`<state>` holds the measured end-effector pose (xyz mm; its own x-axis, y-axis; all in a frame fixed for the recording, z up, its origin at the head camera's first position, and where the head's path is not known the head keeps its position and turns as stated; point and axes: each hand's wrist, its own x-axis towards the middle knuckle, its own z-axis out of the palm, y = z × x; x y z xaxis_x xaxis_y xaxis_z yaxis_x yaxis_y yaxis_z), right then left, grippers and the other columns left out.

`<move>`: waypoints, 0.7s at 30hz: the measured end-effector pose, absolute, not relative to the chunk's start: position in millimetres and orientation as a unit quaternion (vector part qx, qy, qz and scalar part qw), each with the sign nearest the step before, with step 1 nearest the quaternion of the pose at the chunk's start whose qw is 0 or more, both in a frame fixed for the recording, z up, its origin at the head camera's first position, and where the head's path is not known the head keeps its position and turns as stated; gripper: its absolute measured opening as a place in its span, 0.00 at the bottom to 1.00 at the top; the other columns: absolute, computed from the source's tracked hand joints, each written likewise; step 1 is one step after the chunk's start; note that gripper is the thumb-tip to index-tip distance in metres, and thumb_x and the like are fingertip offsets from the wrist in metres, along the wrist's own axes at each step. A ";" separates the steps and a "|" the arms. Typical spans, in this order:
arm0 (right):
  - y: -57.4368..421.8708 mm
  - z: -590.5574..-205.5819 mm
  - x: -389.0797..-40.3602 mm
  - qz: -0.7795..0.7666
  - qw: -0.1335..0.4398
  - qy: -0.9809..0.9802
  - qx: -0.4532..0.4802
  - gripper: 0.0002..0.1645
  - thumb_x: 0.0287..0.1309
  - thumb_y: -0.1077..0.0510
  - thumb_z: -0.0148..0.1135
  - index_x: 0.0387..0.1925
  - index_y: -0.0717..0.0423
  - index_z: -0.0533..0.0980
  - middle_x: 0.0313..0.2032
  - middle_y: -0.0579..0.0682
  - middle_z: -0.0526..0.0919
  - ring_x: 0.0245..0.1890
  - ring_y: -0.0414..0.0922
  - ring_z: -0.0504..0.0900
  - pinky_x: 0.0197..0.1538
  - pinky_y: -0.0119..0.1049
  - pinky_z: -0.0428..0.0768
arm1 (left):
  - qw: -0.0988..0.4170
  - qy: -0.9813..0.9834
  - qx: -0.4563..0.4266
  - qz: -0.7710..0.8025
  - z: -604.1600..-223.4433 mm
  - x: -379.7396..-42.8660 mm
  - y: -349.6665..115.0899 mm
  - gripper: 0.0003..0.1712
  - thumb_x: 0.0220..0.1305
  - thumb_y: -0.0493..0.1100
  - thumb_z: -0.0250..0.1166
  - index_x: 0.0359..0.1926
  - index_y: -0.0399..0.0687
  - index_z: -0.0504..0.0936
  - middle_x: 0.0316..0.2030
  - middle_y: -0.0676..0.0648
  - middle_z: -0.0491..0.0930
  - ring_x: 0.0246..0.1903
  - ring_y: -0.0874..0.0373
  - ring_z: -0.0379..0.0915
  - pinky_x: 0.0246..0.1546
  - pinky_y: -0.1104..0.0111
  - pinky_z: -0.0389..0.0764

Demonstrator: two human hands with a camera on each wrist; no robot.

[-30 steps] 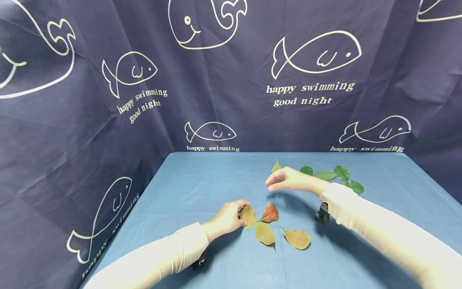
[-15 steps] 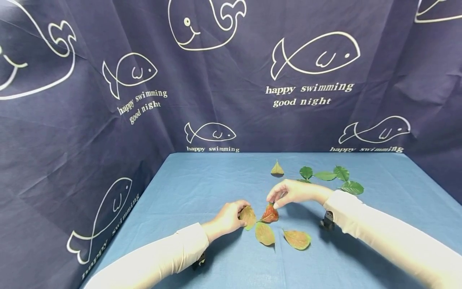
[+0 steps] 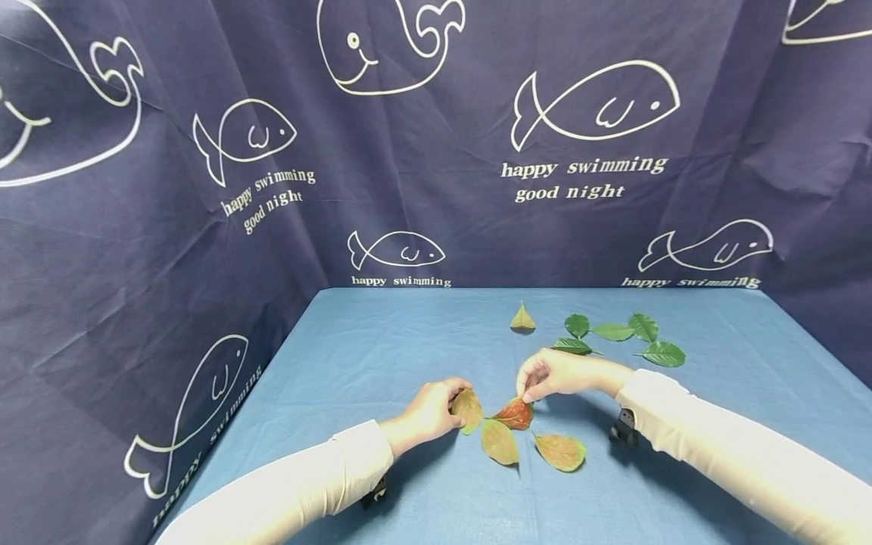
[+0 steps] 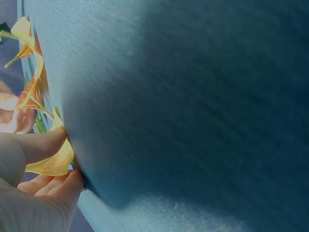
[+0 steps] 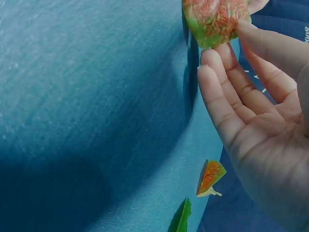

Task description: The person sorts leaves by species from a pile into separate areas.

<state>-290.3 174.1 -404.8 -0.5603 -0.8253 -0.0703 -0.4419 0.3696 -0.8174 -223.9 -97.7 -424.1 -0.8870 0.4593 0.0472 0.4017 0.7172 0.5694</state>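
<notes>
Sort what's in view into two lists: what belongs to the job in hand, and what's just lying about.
In the job:
red leaf, pinched by the right hand
yellow-brown leaf, held by the left hand
probably the two yellow-green leaves nearby

Lying about, it seems:
five green leaves
lone yellowish leaf farther back

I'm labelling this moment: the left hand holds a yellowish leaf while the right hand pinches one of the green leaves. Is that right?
Not quite: the right hand pinches a red leaf, not a green one, as the head view shows. The left hand does hold a yellowish leaf.
</notes>
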 end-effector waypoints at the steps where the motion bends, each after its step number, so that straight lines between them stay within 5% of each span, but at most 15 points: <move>1: 174.2 -405.5 -290.1 -0.393 0.245 0.791 -0.400 0.06 0.56 0.62 0.67 0.34 0.63 0.82 0.29 0.65 0.84 0.28 0.40 0.80 0.31 0.27 0.77 | 0.049 0.925 0.234 0.296 -423.9 -223.8 -97.8 0.29 0.52 0.33 0.73 0.57 0.40 0.77 0.50 0.42 0.82 0.50 0.49 0.80 0.48 0.65 0.82; 21: 175.2 -402.5 -301.3 -0.436 0.212 0.786 -0.383 0.07 0.59 0.64 0.64 0.35 0.67 0.79 0.30 0.65 0.82 0.29 0.43 0.80 0.35 0.36 0.81 | 0.046 0.926 0.236 0.291 -426.6 -226.7 -98.7 0.29 0.52 0.34 0.73 0.56 0.41 0.77 0.50 0.42 0.83 0.48 0.51 0.80 0.46 0.66 0.82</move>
<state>-301.3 175.2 -402.5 -0.6162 -0.7876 0.0006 -0.4172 0.3258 -0.8484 -226.7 -98.7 -426.6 -0.8841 0.4643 0.0520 0.4107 0.7192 0.5605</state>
